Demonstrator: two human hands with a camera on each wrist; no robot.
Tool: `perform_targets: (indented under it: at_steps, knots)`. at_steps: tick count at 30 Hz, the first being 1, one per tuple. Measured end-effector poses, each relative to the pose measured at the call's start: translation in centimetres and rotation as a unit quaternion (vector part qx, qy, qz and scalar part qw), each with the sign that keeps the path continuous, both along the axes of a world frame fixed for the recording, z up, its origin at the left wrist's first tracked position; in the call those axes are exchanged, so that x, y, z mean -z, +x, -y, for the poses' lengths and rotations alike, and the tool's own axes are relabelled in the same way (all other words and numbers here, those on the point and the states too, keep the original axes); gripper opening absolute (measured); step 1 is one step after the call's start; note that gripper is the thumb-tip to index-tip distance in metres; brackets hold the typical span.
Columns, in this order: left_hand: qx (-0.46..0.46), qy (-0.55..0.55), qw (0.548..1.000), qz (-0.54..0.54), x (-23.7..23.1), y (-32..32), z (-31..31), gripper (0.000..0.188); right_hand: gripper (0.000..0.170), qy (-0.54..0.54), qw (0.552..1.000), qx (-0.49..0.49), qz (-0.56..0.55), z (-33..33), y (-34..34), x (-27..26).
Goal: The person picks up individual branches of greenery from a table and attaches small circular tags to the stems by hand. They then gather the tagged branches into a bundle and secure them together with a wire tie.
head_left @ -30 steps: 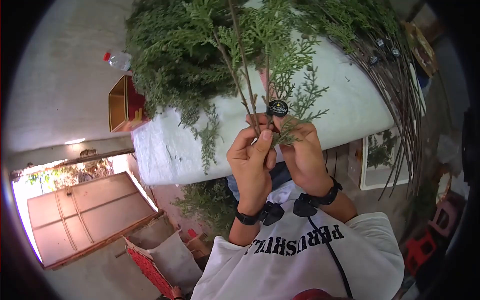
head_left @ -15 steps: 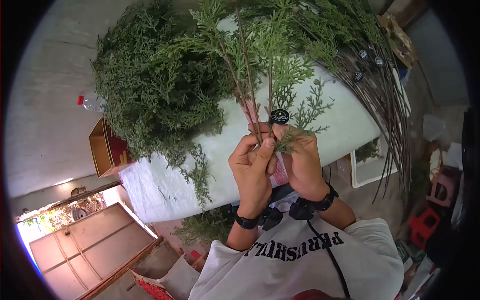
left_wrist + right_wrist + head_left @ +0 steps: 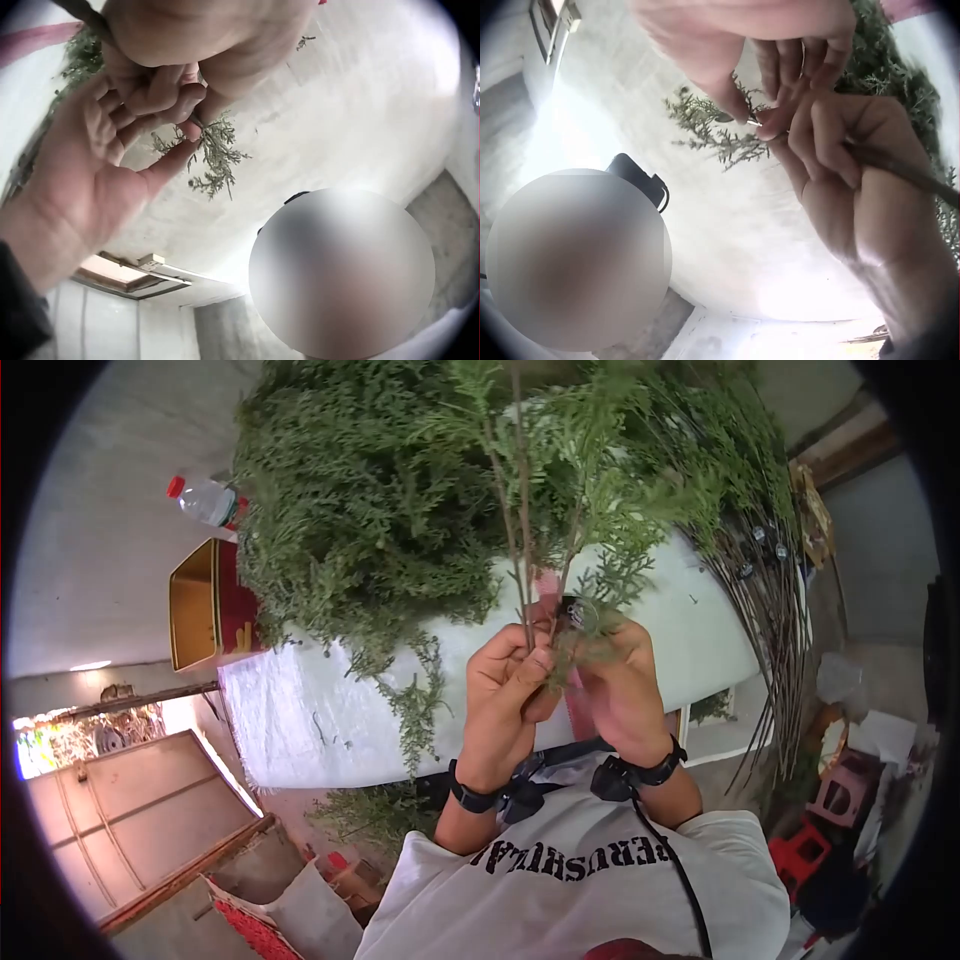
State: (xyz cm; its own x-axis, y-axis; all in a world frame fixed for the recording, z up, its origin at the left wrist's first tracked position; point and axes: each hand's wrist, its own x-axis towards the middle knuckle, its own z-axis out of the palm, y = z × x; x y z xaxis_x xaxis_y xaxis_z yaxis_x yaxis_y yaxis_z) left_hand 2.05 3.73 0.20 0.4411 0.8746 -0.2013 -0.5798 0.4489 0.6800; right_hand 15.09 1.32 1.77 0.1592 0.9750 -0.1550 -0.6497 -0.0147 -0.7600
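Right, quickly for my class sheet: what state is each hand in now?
Left hand: closed, holding leafy stems.
Right hand: at the dark tag; too blurred to tell whether it's pinching.

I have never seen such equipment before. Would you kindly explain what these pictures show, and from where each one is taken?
There is no robot: a person works with a bare left hand and right hand. The widest picture comes from a camera worn on the head, looking down; the other two come from small black wrist cameras, close to the hands. On the shiny white surface lie a large heap of green branches and, to the right, a bundle of thin brown stems overhanging the edge. The left hand's grip holds a few long leafy green sprays. The right hand is at a small round black tag; blur hides exactly what its fingers do.
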Motion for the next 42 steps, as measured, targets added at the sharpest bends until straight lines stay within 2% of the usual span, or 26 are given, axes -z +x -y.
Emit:
perform_targets:
  at_steps: [2,7,10,11,14,16,19,22,26,35,40,42]
  knots:
    - [0.013,-0.046,0.998,0.044,-0.1,-0.9,0.3,0.018,0.022,-0.005,0.998,0.016,-0.057,-0.4,-0.7,-1.3]
    - [0.053,-0.132,0.980,0.137,-1.3,-2.8,-0.1,0.022,0.025,0.061,0.997,0.035,-0.016,-1.5,-2.0,-1.2]
    - [0.090,-0.134,0.972,0.171,-0.8,-4.0,-0.8,0.022,0.022,0.113,0.986,-0.020,0.116,-1.9,-1.2,-0.3]
    - [0.105,-0.139,0.966,0.190,-0.7,-4.3,-1.0,0.023,0.022,0.116,0.986,-0.015,0.116,-2.2,-1.1,-0.4]
    - [0.094,-0.158,0.968,0.171,-0.7,-4.3,-1.1,0.023,0.009,0.086,0.969,-0.008,0.231,-2.4,-0.5,-2.0]
    - [0.094,-0.171,0.968,0.158,-0.6,-4.2,-1.2,0.024,0.008,0.067,0.967,-0.007,0.245,-2.8,-0.2,-3.1]
    - [0.120,-0.180,0.942,0.258,-0.1,-3.6,-1.7,0.023,0.012,0.037,0.960,-0.006,0.276,-3.2,0.0,-3.7]
    - [0.098,-0.180,0.955,0.216,-0.5,-2.7,-1.6,0.023,0.016,0.021,0.954,0.018,0.298,-3.3,0.2,-3.0]
    - [0.084,-0.160,0.969,0.169,-0.6,-2.2,-1.9,0.024,0.020,0.016,0.972,0.060,0.225,-3.0,0.1,-2.1]
    - [0.093,-0.147,0.975,0.139,-0.1,-1.2,-1.9,0.025,0.026,-0.034,0.993,0.041,0.105,-2.6,0.7,-1.0]
    - [0.055,-0.129,0.987,0.080,-0.2,-1.2,-2.1,0.024,0.009,-0.025,0.996,0.032,0.083,-2.6,0.7,-0.3]
    - [0.057,-0.125,0.988,0.074,-0.1,-1.4,-2.0,0.024,0.009,-0.036,0.996,0.027,0.076,-2.6,0.8,-0.1]
